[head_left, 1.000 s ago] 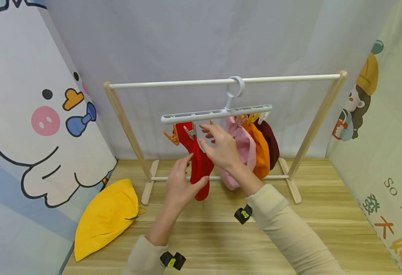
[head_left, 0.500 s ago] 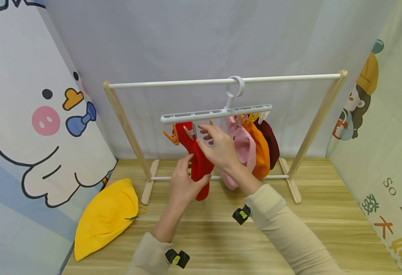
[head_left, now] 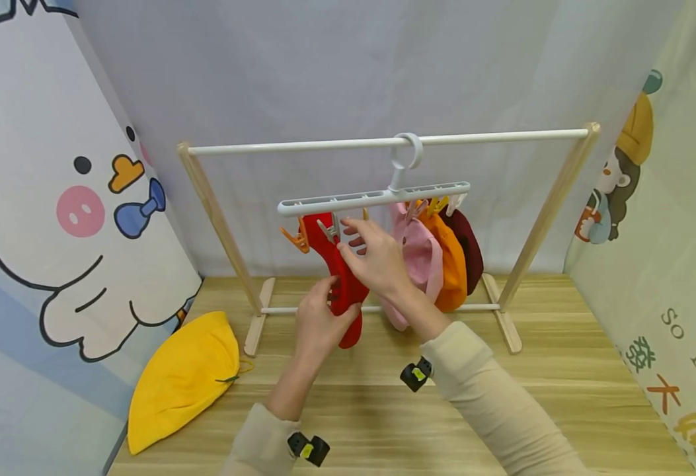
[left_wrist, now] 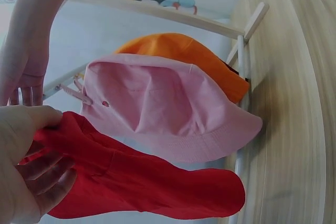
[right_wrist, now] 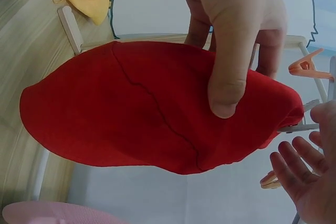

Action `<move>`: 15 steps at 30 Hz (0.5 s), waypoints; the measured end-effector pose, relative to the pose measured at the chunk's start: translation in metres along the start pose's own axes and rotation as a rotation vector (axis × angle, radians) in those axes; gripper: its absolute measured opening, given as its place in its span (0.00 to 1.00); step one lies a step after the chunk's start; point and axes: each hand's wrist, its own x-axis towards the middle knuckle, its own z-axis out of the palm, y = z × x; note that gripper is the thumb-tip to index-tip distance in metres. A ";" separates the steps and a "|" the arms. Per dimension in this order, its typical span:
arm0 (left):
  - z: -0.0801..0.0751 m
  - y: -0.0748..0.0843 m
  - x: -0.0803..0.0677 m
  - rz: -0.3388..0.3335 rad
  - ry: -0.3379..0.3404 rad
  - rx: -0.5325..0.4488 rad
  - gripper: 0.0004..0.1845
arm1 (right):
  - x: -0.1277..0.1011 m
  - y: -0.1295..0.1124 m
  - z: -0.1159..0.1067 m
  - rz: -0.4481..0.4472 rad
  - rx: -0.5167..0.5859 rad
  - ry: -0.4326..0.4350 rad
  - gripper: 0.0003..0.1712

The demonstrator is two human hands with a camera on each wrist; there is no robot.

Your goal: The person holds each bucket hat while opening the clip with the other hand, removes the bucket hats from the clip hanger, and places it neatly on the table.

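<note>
Nearest, two cream sleeves over the wooden tabletop (head_left: 532, 370), each with a small black-and-yellow wrist device. Just beyond, left hand (head_left: 319, 322) pinching the red hat (head_left: 340, 277) at mid-height, thumb on the near face and fingers behind the cloth; same grip in the right wrist view, thumb (right_wrist: 229, 72) pressed flat on the red fabric. Slightly farther and higher, right hand (head_left: 377, 258) with fingers spread and loosely extended, fingertips at the top of the red hat, right by the grey clip (head_left: 328, 229) that holds it; whether touching the clip or only the cloth, cannot tell. Nothing enclosed in that hand.

Red hat hanging from the white clip hanger (head_left: 374, 196), left of centre, lower edge well clear of the tabletop. Orange clip (head_left: 297, 236) just left of it, bare. Just right, behind the right hand, a pink hat (head_left: 422, 254), then an orange hat (head_left: 451, 264) and a dark maroon hat (head_left: 469, 248), packed close together; in the left wrist view the pink hat (left_wrist: 168, 108) nearly against the red one.

Hanger hooked by its ring on the white rail (head_left: 300, 143) of the wooden rack (head_left: 217, 218). Open rail to the left of the ring and to the right.

Near left on the table, a yellow hat (head_left: 184, 377), lying flat, well apart from both hands. Bare wood near right. Printed cartoon panels (head_left: 56, 198) close on left and right, plain backdrop behind the rack.
</note>
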 end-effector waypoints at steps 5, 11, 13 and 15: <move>0.000 -0.001 0.000 0.020 0.011 0.001 0.19 | 0.001 -0.002 0.001 0.005 0.005 -0.002 0.20; -0.002 -0.002 -0.001 0.049 0.038 -0.010 0.16 | 0.002 -0.004 0.001 -0.002 0.002 0.014 0.20; -0.002 -0.003 -0.001 0.065 0.053 -0.007 0.16 | 0.002 -0.005 0.001 -0.002 -0.003 0.022 0.20; -0.003 -0.003 -0.002 0.081 0.065 -0.001 0.15 | 0.002 -0.006 0.002 0.002 -0.004 0.030 0.20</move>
